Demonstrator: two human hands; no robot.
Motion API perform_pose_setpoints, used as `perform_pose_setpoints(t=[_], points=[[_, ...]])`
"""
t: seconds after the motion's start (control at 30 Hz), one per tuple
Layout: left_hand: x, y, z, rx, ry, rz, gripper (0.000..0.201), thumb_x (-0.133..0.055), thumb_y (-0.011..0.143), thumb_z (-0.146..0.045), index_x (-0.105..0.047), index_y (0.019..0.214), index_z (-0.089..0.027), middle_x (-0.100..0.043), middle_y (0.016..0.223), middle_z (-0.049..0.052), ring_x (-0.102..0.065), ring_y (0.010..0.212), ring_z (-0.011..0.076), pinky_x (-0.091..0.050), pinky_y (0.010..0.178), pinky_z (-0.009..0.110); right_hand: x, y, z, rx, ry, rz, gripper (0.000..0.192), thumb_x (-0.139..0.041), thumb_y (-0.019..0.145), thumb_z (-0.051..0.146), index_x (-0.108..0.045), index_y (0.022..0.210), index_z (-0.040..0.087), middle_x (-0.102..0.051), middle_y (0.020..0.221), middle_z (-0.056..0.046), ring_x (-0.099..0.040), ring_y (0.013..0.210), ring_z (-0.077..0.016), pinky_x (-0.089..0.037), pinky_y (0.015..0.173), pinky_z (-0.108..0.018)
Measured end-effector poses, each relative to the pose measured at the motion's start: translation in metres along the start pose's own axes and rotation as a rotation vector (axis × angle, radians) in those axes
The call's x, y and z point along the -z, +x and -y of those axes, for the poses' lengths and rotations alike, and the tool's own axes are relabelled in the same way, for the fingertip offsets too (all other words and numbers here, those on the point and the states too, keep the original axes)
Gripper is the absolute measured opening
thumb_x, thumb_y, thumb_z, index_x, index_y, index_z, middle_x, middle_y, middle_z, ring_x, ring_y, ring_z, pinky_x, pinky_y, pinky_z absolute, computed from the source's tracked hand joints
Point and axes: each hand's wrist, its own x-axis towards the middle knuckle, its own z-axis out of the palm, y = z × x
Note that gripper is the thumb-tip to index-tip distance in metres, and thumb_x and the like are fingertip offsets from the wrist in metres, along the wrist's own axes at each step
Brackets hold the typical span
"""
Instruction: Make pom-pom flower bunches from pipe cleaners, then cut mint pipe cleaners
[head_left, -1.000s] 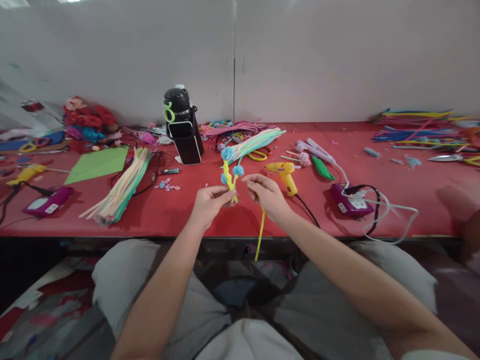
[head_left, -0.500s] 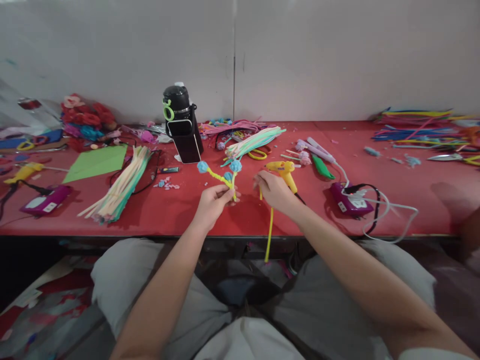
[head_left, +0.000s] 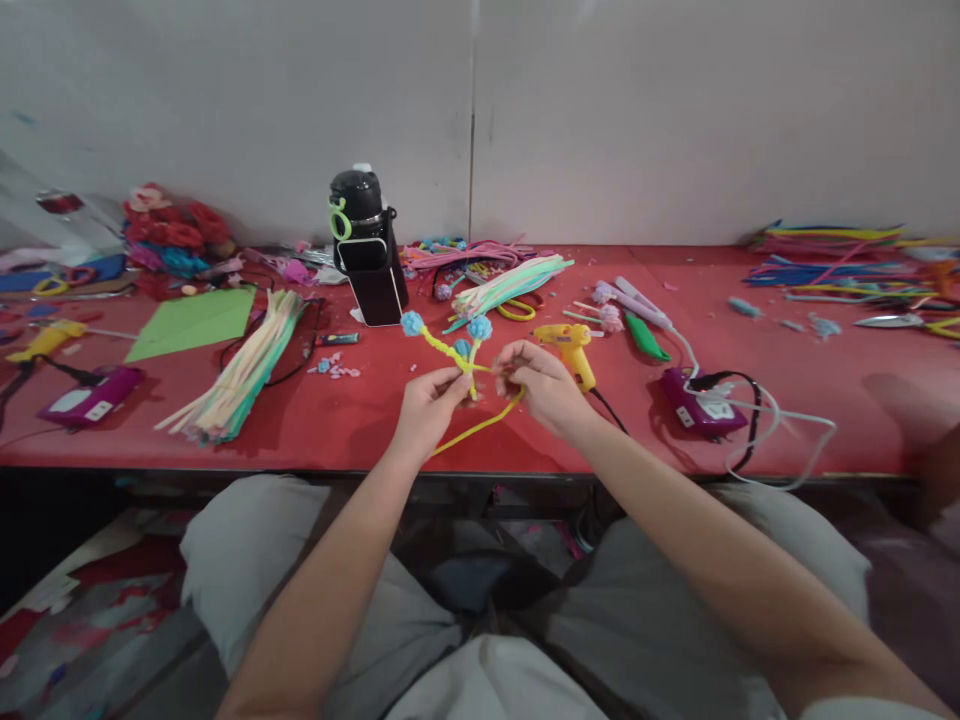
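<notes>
Hands meet over the red table [head_left: 300, 425]: left hand [head_left: 430, 402] pinches yellow pipe-cleaner stems w/ blue pompom tips [head_left: 447, 347], right hand [head_left: 541, 382] prob pinching a loose yellow pipe cleaner [head_left: 476, 428] beside them.

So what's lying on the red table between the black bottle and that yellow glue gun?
In the head view, a bundle of pale green and pink pipe cleaners lies between the black bottle and the yellow glue gun, with yellow-handled scissors beside it.

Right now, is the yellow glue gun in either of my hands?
No, the glue gun lies on the red table just beyond the right hand, and both hands hold the yellow pipe cleaner.
</notes>
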Motion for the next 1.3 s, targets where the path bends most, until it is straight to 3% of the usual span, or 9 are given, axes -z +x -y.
perform_pose_setpoints(t=[0.17, 0.27, 0.4, 0.53, 0.63, 0.7, 0.97, 1.2, 1.3], points=[[0.001, 0.000, 0.003, 0.009, 0.017, 0.024, 0.030, -0.078, 0.079, -0.043, -0.078, 0.090, -0.014, -0.074, 0.079, 0.006, -0.068, 0.072, 0.0170, -0.058, 0.077, 0.033, -0.003, 0.001, -0.007, -0.029, -0.309, -0.030, 0.032, -0.048, 0.067, 0.016, -0.060, 0.096, 0.021, -0.066, 0.092, -0.001, -0.051, 0.059, -0.0106, -0.044, 0.061, -0.029], [0.002, 0.000, 0.003, -0.028, 0.072, 0.042, 0.029, -0.076, 0.082, -0.042, -0.079, 0.091, -0.015, -0.075, 0.080, 0.006, -0.068, 0.073, 0.0175, -0.057, 0.077, 0.032, -0.003, 0.000, -0.005, 0.029, -0.409, 0.019, 0.017, -0.057, 0.077, 0.025, -0.067, 0.089, 0.019, -0.071, 0.090, -0.005, -0.058, 0.070, -0.0150, -0.047, 0.070, -0.032], [0.001, -0.003, -0.003, -0.072, 0.165, 0.052, 0.026, -0.072, 0.086, -0.042, -0.079, 0.088, -0.017, -0.074, 0.078, 0.005, -0.068, 0.073, 0.0172, -0.056, 0.074, 0.030, -0.003, -0.001, -0.003, 0.136, -0.465, -0.001, 0.024, -0.070, 0.082, 0.042, -0.072, 0.086, 0.019, -0.073, 0.081, -0.005, -0.063, 0.072, -0.0182, -0.048, 0.070, -0.034], [-0.002, -0.008, -0.009, -0.107, 0.261, 0.052, 0.026, -0.070, 0.087, -0.042, -0.080, 0.086, -0.017, -0.074, 0.076, 0.004, -0.067, 0.073, 0.0178, -0.055, 0.074, 0.029, -0.004, -0.001, -0.007, 0.143, -0.405, -0.124, 0.024, -0.074, 0.080, 0.044, -0.076, 0.085, 0.020, -0.075, 0.081, -0.005, -0.066, 0.075, -0.0192, -0.051, 0.073, -0.034], [-0.004, -0.010, -0.009, -0.139, 0.318, 0.029, 0.026, -0.070, 0.087, -0.041, -0.081, 0.089, -0.018, -0.075, 0.077, 0.004, -0.067, 0.073, 0.0186, -0.055, 0.073, 0.030, -0.007, 0.000, -0.009, 0.105, -0.328, -0.154, 0.023, -0.076, 0.079, 0.042, -0.077, 0.083, 0.020, -0.076, 0.088, -0.005, -0.068, 0.085, -0.0203, -0.051, 0.083, -0.035], [-0.005, -0.010, -0.008, -0.138, 0.317, 0.012, 0.025, -0.072, 0.085, -0.040, -0.082, 0.092, -0.018, -0.076, 0.078, 0.005, -0.068, 0.073, 0.0187, -0.056, 0.073, 0.030, -0.009, -0.001, -0.010, 0.050, -0.262, -0.164, 0.023, -0.077, 0.077, 0.042, -0.076, 0.082, 0.019, -0.075, 0.088, -0.005, -0.067, 0.084, -0.0192, -0.051, 0.082, -0.034], [-0.003, -0.006, -0.007, 0.057, 0.071, -0.058, 0.036, -0.088, 0.066, -0.044, -0.077, 0.084, -0.015, -0.073, 0.075, 0.004, -0.064, 0.062, 0.0130, -0.055, 0.061, 0.027, -0.014, -0.004, -0.007, -0.102, -0.032, -0.162, 0.029, -0.084, 0.068, 0.042, -0.069, 0.076, 0.019, -0.065, 0.075, 0.001, -0.046, 0.056, -0.0082, -0.035, 0.051, -0.024], [-0.005, -0.006, -0.010, 0.173, -0.143, -0.058, 0.039, -0.092, 0.060, -0.039, -0.073, 0.083, -0.015, -0.069, 0.075, 0.001, -0.065, 0.067, 0.0120, -0.057, 0.068, 0.028, -0.021, -0.008, -0.013, 0.013, -0.017, -0.194, 0.029, -0.082, 0.071, 0.043, -0.067, 0.079, 0.021, -0.066, 0.082, 0.000, -0.052, 0.065, -0.0103, -0.040, 0.056, -0.024], [-0.006, -0.006, -0.012, 0.186, -0.207, -0.076, 0.040, -0.094, 0.057, -0.037, -0.071, 0.082, -0.016, -0.069, 0.075, 0.000, -0.066, 0.070, 0.0125, -0.057, 0.072, 0.029, -0.023, -0.011, -0.017, 0.005, -0.011, -0.231, 0.028, -0.081, 0.074, 0.044, -0.065, 0.081, 0.022, -0.058, 0.073, 0.004, -0.041, 0.053, -0.0076, -0.033, 0.048, -0.024]])
